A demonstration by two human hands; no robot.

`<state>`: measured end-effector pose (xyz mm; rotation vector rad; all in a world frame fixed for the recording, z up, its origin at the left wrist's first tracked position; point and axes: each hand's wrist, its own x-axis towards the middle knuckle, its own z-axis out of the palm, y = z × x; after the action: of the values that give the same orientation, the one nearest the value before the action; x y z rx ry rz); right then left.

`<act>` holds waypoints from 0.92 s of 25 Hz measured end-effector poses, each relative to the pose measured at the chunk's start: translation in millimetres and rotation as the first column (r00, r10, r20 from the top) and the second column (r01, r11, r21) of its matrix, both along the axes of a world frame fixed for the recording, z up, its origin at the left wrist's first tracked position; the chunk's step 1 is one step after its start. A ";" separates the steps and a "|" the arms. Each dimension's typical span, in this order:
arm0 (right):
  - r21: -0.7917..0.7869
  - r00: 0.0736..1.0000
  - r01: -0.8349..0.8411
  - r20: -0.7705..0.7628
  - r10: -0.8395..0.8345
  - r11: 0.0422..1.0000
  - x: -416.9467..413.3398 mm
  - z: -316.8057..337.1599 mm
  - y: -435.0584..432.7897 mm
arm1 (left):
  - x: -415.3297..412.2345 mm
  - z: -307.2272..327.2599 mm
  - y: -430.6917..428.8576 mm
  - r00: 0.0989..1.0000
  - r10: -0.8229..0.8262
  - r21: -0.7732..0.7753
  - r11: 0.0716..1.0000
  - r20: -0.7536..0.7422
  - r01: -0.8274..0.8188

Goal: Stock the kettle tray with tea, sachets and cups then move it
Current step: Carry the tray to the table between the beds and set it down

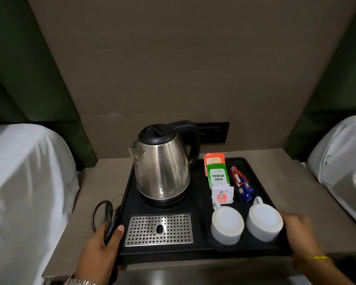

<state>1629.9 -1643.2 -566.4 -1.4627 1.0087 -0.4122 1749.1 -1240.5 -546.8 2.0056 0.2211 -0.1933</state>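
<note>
A black kettle tray (199, 204) rests on a beige bedside table (95, 188), its front edge over the table's front. On it stand a steel kettle (162, 171), a perforated metal drip grate (158, 230), an orange tea packet (214, 158), a green tea packet (218, 177), a white sachet (222, 195), red and blue stick sachets (242, 185), and two white cups upside down (227, 224) (264, 221). My left hand (103, 249) grips the tray's left edge together with the black power cord (105, 214). My right hand (298, 235) grips the tray's right edge.
White-sheeted beds flank the table, one on the left (23, 182) and one on the right (345, 161). A black wall socket panel (214, 132) sits behind the kettle on the brown headboard wall. Bare tabletop lies on both sides of the tray.
</note>
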 end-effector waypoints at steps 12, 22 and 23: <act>0.037 0.973 0.144 0.176 -0.148 0.989 9.3 4.3 18.4 | 3.4 -9.1 -6.8 0.982 -0.042 0.086 0.996 0.185 0.026; -0.361 0.994 0.111 0.049 -0.100 0.926 15.7 -7.8 32.7 | 10.6 -23.5 -12.9 0.982 -0.069 0.250 0.968 0.175 0.023; -0.359 0.996 0.090 0.017 -0.090 0.929 15.5 -5.5 31.3 | 12.6 -18.7 -14.6 0.985 -0.104 0.316 0.947 0.135 0.056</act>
<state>1645.4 -1611.9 -571.9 -1.7450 1.0400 -0.6928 1761.7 -1255.1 -565.5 2.3345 0.0757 -0.0591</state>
